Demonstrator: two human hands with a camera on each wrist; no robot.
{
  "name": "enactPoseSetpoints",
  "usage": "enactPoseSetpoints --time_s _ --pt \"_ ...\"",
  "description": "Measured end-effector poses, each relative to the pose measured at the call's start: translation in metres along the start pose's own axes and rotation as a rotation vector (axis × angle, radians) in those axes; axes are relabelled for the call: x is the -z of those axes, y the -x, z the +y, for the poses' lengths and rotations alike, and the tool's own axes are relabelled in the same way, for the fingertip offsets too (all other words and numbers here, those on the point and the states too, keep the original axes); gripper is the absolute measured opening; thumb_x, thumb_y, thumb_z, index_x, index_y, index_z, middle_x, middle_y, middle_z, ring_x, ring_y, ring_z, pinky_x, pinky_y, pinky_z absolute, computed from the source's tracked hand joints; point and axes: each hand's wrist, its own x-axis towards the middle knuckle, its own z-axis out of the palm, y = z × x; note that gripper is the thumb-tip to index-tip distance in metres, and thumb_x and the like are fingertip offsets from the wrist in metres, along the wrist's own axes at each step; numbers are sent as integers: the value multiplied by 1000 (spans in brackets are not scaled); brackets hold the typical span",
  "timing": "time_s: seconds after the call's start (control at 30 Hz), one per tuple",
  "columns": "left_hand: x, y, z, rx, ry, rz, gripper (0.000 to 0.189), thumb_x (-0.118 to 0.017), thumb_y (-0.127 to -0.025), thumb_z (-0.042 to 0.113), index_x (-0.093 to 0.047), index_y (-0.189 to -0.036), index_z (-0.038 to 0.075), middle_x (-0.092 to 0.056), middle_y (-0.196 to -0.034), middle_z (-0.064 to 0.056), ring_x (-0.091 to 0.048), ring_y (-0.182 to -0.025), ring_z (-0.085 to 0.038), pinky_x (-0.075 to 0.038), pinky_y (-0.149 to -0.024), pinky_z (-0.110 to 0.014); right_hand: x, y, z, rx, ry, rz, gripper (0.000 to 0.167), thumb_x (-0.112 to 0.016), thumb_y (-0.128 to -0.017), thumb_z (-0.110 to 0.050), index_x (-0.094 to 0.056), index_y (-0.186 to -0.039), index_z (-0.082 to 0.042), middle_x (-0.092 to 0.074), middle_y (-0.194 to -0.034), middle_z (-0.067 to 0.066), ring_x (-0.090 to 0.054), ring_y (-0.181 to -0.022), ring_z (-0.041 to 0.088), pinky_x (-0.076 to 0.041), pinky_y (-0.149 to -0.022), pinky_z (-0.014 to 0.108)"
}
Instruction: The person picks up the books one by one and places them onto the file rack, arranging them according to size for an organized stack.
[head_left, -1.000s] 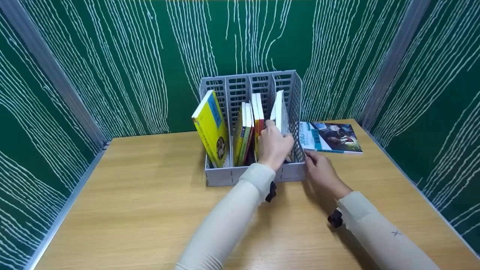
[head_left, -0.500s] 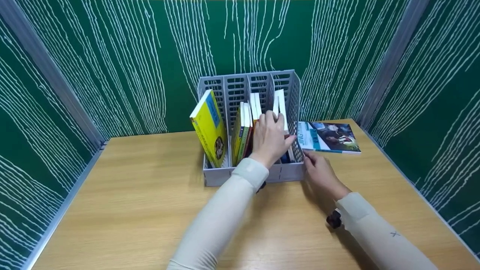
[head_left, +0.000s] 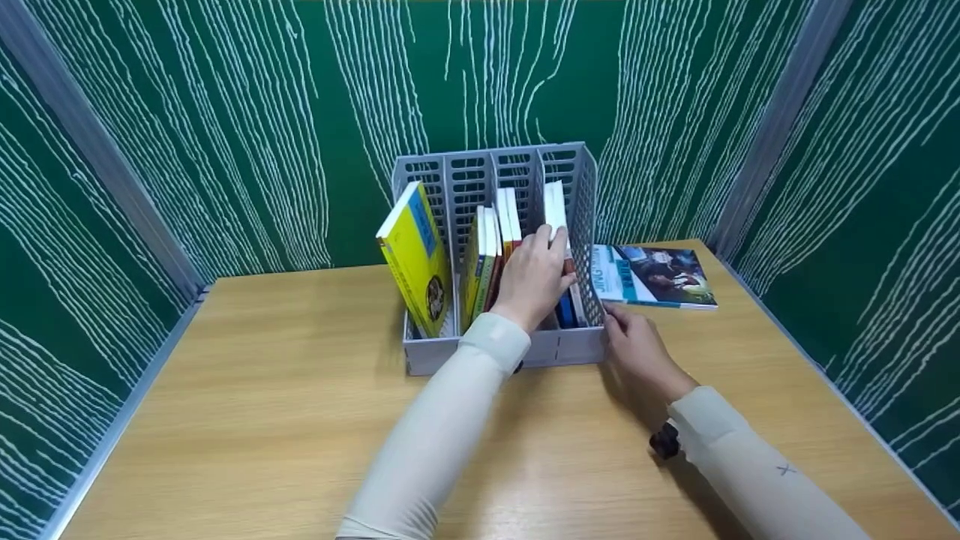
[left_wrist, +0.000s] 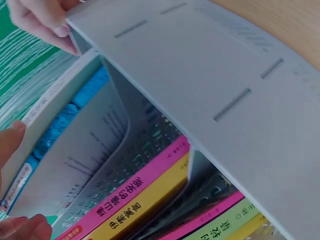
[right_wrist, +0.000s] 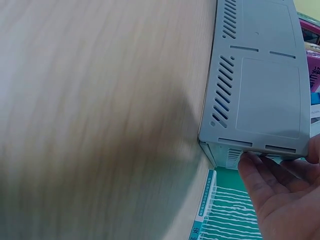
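A grey four-slot book rack [head_left: 435, 356] stands upright on the table. My left hand [head_left: 531, 277] reaches into its rightmost slot and holds two upright books [head_left: 555, 199] there, thumb on one side and fingers on the other. Up close in the left wrist view, one is a white-spined book [left_wrist: 56, 92] and the other a blue-spined book [left_wrist: 55, 132], side by side between thumb and fingertips. My right hand [head_left: 643, 352] grips the rack's front right corner; the right wrist view shows its fingers behind the side wall and the thumb at the front edge.
A large yellow book [head_left: 416, 277] leans in the leftmost slot. Several thinner books [head_left: 484, 259] fill the second slot, and pink- and yellow-spined books [left_wrist: 142, 187] stand in the third. A flat book [head_left: 660, 277] lies right of the rack. Green walls surround the wooden table [head_left: 300, 405].
The two books in the right slot stood apart at the top half a second ago and are now together. My left hand has spread its fingers and closed around them. My right hand stays put.
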Motion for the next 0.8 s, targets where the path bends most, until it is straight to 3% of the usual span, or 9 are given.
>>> enactPoseSetpoints --time_s 0.23,0.4,0.5,0.63,0.8 --pt "-4 -3 0 -19 -99 36 60 -76 -103 43 -60 -151 11 -68 -138 -6 -70 -121 -17 -59 -108 -27 2 0 -2 -66 -49 -48 56 -32 -119 -24 -30 -169 1 -35 -174 24 -38 -159 36 -27 -133 59" --pt "-6 1 -5 -29 -86 47 67 -76 -103 41 -54 -157 10 -65 -144 -7 -67 -127 -19 -58 -110 -27 2 -2 -3 -74 -43 -69 57 -33 -119 -26 -29 -170 -1 -34 -175 22 -45 -152 35 -34 -131 57" --pt "-6 11 -8 -47 -34 52 74 -78 -102 39 -46 -161 8 -60 -150 -10 -64 -135 -22 -56 -112 -26 5 -4 -3 -79 -46 -85 59 -32 -120 -31 -28 -171 -2 -33 -176 22 -43 -154 38 -36 -130 57" --pt "-6 33 -6 -54 103 36 81 -79 -101 34 -37 -164 5 -53 -158 -15 -60 -140 -24 -55 -113 -27 17 -9 1 -71 -27 -78 61 -28 -120 -36 -26 -171 -2 -36 -173 26 -38 -159 44 -31 -132 62" --pt "-11 60 -6 -28 244 -45 67 -74 -105 28 -45 -159 1 -57 -153 -16 -63 -137 -25 -55 -115 -29 34 -28 2 -41 79 -58 60 -33 -120 -31 -27 -170 1 -36 -172 30 -36 -159 48 -31 -131 64"
